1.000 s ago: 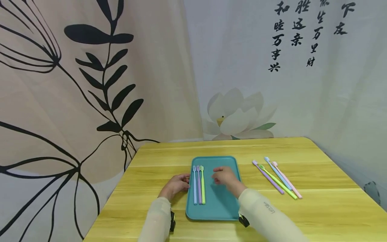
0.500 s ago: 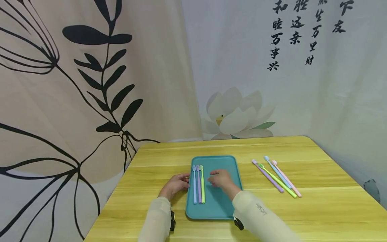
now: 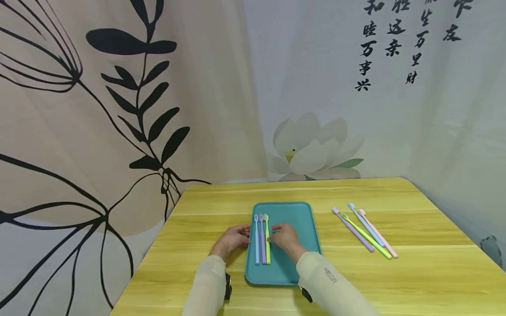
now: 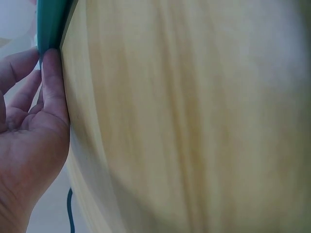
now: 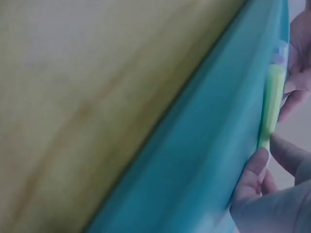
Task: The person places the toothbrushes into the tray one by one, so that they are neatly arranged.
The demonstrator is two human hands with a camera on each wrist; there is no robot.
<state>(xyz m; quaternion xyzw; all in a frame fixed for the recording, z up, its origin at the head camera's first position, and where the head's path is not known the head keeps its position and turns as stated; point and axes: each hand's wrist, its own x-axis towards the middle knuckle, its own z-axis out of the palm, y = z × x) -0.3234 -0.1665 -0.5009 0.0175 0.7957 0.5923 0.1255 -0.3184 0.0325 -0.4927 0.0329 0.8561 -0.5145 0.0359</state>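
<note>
The right hand (image 3: pixel 285 237) has moved left until its fingertips touch the slim lime-green toothbrush (image 3: pixel 267 254), so we judge the teal rectangular tray's (image 3: pixel 290 215) row is in hand, though we cannot tell if they pinch. The left hand (image 3: pixel 231 240), fingers fairly straight, touches the tray's side; farther right, four pastel toothbrushes (image 3: pixel 365 235) lie unchanged on the yellow wooden desk (image 3: pixel 419 210).

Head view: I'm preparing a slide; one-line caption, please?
Left hand touching a teal tray, right hand at the green toothbrush in its row of three; four more toothbrushes on the table.
</note>
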